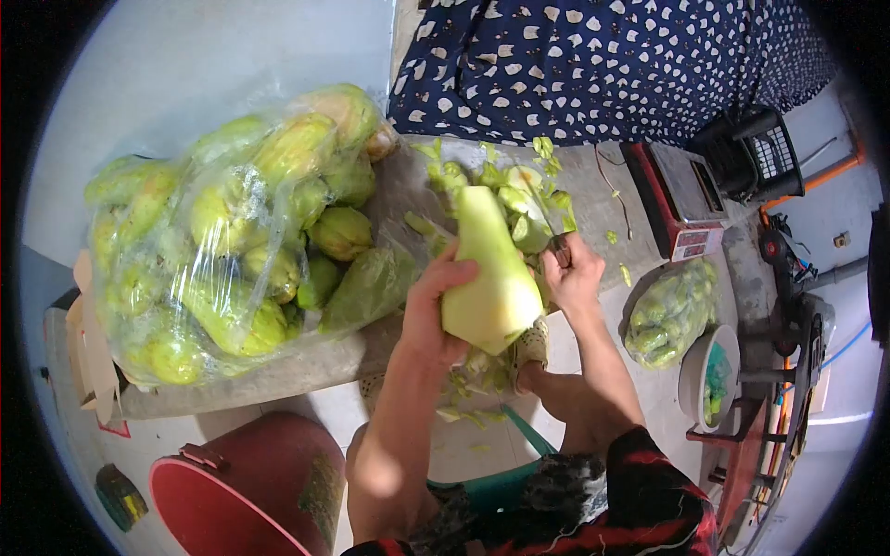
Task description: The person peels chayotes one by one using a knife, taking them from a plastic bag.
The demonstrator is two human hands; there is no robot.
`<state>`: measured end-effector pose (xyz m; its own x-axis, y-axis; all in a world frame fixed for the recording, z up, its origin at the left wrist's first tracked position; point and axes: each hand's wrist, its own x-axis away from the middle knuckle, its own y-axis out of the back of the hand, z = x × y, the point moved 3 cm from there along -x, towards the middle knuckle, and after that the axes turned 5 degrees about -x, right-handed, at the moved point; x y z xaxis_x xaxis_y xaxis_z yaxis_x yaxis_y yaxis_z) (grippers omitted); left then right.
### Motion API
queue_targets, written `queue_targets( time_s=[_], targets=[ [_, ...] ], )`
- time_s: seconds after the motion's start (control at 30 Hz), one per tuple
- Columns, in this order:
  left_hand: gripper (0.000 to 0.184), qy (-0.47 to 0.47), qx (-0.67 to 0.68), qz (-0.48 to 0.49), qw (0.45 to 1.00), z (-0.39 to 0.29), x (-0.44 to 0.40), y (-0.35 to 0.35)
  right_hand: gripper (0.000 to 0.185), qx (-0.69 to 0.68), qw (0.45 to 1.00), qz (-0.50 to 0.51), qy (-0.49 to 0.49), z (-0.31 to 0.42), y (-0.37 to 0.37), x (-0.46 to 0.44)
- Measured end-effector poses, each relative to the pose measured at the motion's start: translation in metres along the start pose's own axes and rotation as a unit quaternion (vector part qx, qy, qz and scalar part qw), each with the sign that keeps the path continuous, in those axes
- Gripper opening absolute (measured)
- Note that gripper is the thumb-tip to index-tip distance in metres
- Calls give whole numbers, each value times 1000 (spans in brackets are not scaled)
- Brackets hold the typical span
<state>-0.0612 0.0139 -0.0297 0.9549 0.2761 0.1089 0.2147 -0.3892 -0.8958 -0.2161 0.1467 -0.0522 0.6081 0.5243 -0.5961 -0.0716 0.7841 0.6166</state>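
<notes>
A large peeled green papaya (489, 269), pale and smooth, is gripped from the side by my left hand (434, 298), its narrow end pointing away from me. My right hand (573, 271), just right of the fruit, is closed around the dark handle of a knife (559, 248). The thin blade points up and away, partly lost against the green scraps behind it. Green peelings (519, 199) lie heaped on the concrete ledge beyond the papaya. More peelings (473, 417) are scattered on the floor below it.
On the left, a clear plastic bag (222, 250) bulges with unpeeled papayas. A red bin (250, 482) stands below the ledge. To the right are a red scale (677, 199), a black basket (756, 153), a full bag (672, 315) and a white bucket (695, 380). Patterned cloth (593, 69) hangs behind.
</notes>
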Motion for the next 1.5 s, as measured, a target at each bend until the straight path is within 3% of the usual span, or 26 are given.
queue_targets(
  time_s=[0.17,0.23,0.27,0.33,0.37,0.47,0.73,1.0,1.07,1.2,1.5],
  targets=[
    [54,-56,80,-42,994,-7,-4,6,19,-35,989,36,-139,1,1,-2],
    [49,-38,100,-63,992,-6,-3,10,19,-82,996,-3,-40,16,12,1],
    [49,-39,101,-63,992,-5,-3,13,19,-82,996,-2,-39,20,18,2],
    [45,-36,117,-128,984,-2,-2,23,13,-95,977,25,190,45,32,5],
    [45,-34,115,-127,985,-2,-2,25,13,-97,962,12,256,60,35,5],
    [43,-31,113,-97,988,-4,-3,26,23,-148,925,33,347,86,41,1],
    [40,-35,143,-17,989,-3,-3,8,21,-163,912,33,374,96,39,4],
    [41,-28,163,-14,986,0,-3,6,18,-142,916,25,375,95,36,9],
    [41,-37,161,-20,986,1,-4,9,27,-97,938,13,331,87,32,7],
    [53,-80,125,-47,988,-5,-4,15,20,-126,956,21,263,70,31,3],
    [58,-71,40,3,997,-11,-4,16,20,-172,937,31,303,92,47,0]
  ],
)
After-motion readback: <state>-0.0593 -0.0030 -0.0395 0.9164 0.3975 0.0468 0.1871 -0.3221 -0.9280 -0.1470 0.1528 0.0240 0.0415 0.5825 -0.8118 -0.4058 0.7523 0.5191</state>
